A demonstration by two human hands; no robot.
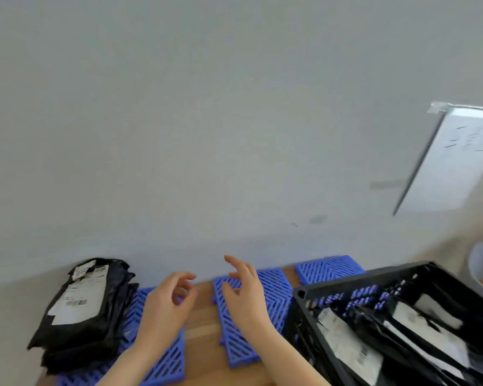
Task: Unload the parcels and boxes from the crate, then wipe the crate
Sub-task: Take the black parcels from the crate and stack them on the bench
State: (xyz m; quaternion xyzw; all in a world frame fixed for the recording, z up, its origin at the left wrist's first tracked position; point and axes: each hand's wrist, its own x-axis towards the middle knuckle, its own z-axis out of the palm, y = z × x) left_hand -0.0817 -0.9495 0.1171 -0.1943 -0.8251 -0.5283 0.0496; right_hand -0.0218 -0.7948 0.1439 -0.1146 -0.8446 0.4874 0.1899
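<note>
So the biggest thing down here is the black crate point(396, 316), sitting at the right end of the wooden floor point(204, 324), tipped so its open side faces the camera. It's nowhere near empty: black parcels in the crate point(346, 346) with white labels are standing on edge, long axes running from the near-left corner toward the far right. So we're mid-unload, and wiping is a long way off.

Over at the left end, against the wall, there's the unloaded stack of parcels point(87, 310), lying flat-ish, long axis running from the wall toward the camera, labels up. It sits on the leftmost of three blue slatted mats point(265, 305) spread along the wall edge.

Both hands hover over the mats between stack and crate, holding nothing. Left hand point(165, 307) has fingers loosely curled, not closed on anything. Right hand point(246, 299) is spread, fingers apart.

My guess at the next move: swing right, reach into the crate, pinch the nearest parcel by its top edge and carry it to the stack. They look floppy, so probably grab with both hands.
</note>
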